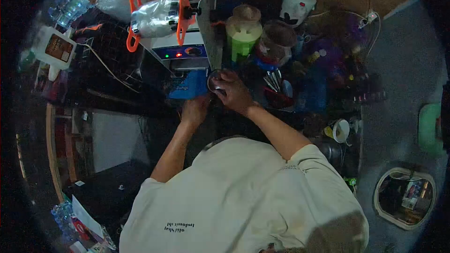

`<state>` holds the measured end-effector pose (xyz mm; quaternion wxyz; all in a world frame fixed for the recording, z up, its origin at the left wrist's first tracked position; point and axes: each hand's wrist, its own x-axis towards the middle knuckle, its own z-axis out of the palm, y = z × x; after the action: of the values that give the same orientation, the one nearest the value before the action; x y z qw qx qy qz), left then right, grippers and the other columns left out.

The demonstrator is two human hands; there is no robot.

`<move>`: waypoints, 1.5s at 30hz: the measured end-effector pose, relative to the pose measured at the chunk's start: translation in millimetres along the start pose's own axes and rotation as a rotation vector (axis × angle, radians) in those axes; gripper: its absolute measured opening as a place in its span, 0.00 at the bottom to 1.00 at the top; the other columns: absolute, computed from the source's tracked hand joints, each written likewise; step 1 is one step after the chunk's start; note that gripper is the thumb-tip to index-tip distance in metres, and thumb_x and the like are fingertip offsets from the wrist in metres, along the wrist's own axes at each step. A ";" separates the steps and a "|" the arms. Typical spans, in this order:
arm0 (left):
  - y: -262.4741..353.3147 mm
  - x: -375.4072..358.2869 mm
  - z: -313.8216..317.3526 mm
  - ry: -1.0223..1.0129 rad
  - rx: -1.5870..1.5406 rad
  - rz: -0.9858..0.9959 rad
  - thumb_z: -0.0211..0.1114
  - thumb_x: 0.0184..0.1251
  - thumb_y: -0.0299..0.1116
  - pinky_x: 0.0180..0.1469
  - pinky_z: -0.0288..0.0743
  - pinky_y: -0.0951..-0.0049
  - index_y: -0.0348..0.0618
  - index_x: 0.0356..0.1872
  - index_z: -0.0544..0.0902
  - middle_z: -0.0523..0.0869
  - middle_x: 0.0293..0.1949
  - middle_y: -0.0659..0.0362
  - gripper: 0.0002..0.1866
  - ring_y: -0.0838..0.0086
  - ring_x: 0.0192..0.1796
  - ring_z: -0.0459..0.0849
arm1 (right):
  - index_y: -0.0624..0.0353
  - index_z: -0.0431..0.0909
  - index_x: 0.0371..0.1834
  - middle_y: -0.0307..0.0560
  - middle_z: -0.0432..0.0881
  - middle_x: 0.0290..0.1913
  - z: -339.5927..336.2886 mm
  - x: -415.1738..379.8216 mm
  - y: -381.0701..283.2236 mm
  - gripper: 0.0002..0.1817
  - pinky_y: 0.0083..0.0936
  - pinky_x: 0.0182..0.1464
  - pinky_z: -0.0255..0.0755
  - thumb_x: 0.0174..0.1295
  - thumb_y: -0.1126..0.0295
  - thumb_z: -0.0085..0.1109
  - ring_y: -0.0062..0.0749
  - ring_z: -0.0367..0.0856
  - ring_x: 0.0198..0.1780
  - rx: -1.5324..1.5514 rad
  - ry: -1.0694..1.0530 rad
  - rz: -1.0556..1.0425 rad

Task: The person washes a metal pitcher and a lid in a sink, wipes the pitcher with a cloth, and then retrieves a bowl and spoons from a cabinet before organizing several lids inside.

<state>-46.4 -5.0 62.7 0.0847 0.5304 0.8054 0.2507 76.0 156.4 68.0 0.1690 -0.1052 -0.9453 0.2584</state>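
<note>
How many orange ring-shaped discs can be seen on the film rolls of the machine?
2: one orange disc at the left end of the silver film roll, one orange disc at its right end. Others may be hidden in the dark.

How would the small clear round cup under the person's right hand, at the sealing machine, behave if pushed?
The clear round cup looks thin-walled plastic, so probably light and easily dented. Being round, it may roll if tipped. The right hand covers its rim, the left hand sits below, likely steadying it.

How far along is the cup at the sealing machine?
Done: the sealing machine looks powered, with small lights lit on its panel. In hand: the right hand grips the cup by its rim at the machine's front; the left hand sits just below. Left: whether the cup is sealed cannot be told.
</note>
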 end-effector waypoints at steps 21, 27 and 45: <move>-18.4 8.1 3.3 -0.150 -0.244 -0.134 0.60 0.68 0.30 0.44 0.76 0.54 0.37 0.40 0.84 0.86 0.39 0.42 0.09 0.49 0.44 0.86 | 0.53 0.82 0.54 0.53 0.79 0.57 -0.4 3.5 -11.9 0.21 0.50 0.69 0.64 0.54 0.66 0.70 0.50 0.76 0.62 -0.175 0.186 -0.029; -35.2 25.5 16.8 -0.214 -0.234 -0.257 0.60 0.72 0.43 0.42 0.76 0.55 0.37 0.40 0.85 0.87 0.36 0.43 0.16 0.53 0.40 0.87 | 0.48 0.80 0.59 0.57 0.74 0.61 9.6 2.4 0.7 0.22 0.50 0.73 0.58 0.61 0.58 0.63 0.50 0.71 0.66 -0.276 0.095 -0.064; -45.9 38.6 12.6 -0.516 -0.907 -0.241 0.50 0.75 0.62 0.33 0.73 0.66 0.42 0.43 0.82 0.79 0.25 0.61 0.29 0.72 0.29 0.78 | 0.56 0.72 0.64 0.57 0.76 0.58 -7.1 18.4 11.0 0.34 0.49 0.70 0.61 0.53 0.64 0.72 0.54 0.76 0.59 -0.225 -0.008 -0.186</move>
<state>-94.9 19.3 34.3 0.5290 0.3886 0.6243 0.4236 62.9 174.2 72.8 0.1757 -0.0343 -0.9746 0.1345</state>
